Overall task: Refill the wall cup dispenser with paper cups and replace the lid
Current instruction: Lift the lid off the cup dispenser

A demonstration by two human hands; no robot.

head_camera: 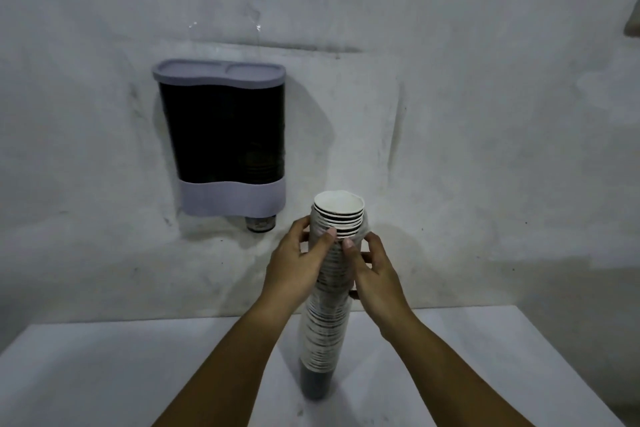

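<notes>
Two hands work one tall cup stack [325, 305] standing on the tabletop [104, 374], right of the dispenser [225, 135], whose lid [218, 74] is on. Left hand [294, 270] and right hand [375, 274] pinch its upper part, seemingly its clear wrap. Next: unwrap, lift the lid.

We see a pale plastered wall [450, 114], scuffed and smudged in many places, filling most of the view. A darker horizontal streak [311, 47] crosses it in the upper middle. At the far right edge a brownish object [633, 22] juts into view, too cropped to identify. Below, a plain white surface [104, 374] meets the wall's darker lower band.
</notes>
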